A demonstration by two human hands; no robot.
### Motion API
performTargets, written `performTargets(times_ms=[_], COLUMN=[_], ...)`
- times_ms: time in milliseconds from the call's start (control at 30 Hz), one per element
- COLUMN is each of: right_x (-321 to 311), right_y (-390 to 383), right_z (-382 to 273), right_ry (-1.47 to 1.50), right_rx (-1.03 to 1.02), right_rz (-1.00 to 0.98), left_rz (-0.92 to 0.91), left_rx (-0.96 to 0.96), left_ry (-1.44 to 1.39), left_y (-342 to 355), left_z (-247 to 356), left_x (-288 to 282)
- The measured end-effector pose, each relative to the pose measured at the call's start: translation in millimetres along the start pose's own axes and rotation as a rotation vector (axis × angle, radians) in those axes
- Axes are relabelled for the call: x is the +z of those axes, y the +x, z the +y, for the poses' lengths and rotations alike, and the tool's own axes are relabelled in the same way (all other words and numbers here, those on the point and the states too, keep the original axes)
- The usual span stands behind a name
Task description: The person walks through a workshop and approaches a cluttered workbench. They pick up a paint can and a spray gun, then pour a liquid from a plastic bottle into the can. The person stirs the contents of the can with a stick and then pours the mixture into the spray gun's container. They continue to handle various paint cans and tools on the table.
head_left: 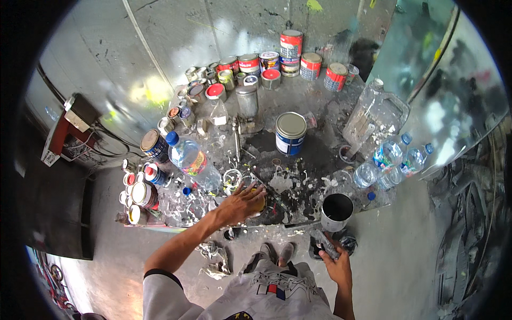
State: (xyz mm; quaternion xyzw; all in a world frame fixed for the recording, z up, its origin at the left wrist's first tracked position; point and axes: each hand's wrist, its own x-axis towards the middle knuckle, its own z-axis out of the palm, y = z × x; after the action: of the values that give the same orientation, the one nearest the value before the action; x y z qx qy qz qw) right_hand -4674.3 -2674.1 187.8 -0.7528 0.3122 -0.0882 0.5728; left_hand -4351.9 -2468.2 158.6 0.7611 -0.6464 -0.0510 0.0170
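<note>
My left hand (243, 202) reaches over the table's near edge with its fingers stretched out and apart. It covers most of a yellow round thing (260, 206), perhaps a can or lid; whether it touches it I cannot tell. My right hand (338, 264), lower and to the right, is closed round a grey, paint-stained oblong object (324, 243) whose kind does not show. Just above that object, at the table's front edge, stands an uncovered can (337, 212) with a dark inside. A blue-labelled paint can (290, 133) with its lid on stands mid-table.
Paint cans (248, 65) line the back and left of the table. A large blue-capped bottle (193, 160) stands left of my left hand. A cut plastic jug (373, 114) and several water bottles (389, 152) stand at the right. A spray gun (237, 133) lies behind; paint spatters the tabletop.
</note>
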Motion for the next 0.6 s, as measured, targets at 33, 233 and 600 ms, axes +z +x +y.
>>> performTargets(times_ms=[33,233,600], right_x=[0.1,4.9,33.7], right_y=[-1.8,-4.4,-4.8], right_z=[1.0,17.8,13.7], right_ry=[0.013,-0.023,0.12], right_rx=[0.038,0.026,0.107], right_rz=[0.003,0.021,0.052], left_rz=[-0.014,-0.225,-0.279], left_rx=[0.044,0.105,0.104], left_ry=[-0.01,0.009,0.011], left_y=[0.9,10.2,11.3], left_z=[-5.4,-22.0,-28.3], left_x=[-4.2,-27.5,-28.4])
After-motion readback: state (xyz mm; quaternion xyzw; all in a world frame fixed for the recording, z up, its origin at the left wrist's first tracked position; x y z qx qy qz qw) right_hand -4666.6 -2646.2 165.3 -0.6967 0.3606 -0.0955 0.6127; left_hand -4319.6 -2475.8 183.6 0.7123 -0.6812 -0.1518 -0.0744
